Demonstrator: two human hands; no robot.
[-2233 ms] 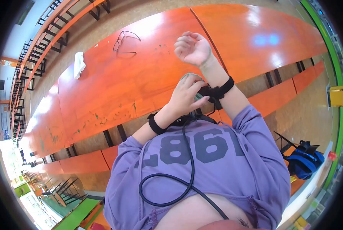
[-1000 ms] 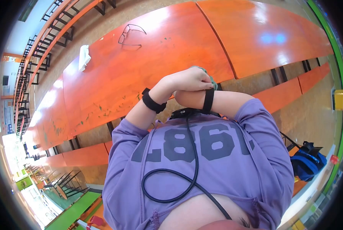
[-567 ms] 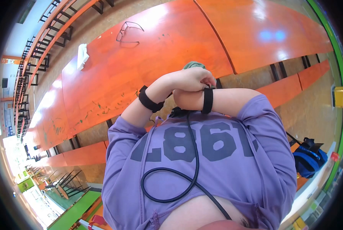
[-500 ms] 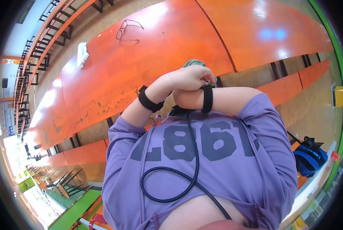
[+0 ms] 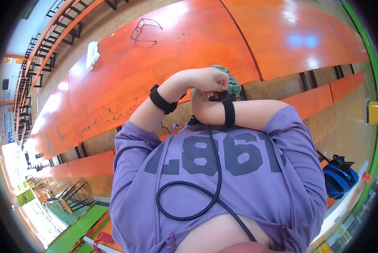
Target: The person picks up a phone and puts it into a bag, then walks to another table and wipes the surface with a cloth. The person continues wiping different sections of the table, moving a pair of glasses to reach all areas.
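The left hand (image 5: 212, 79) curls its fingers against the scrunchie (image 5: 233, 84); whether they grip it, I cannot tell. The right hand (image 5: 200, 98), partly hidden, shows no clear grip. Both appear near the table (image 5: 155, 80) edge.

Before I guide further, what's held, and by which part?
The left hand has its fingers at the left edge of the green cloth, by the black strap; whether it grips either cannot be told.
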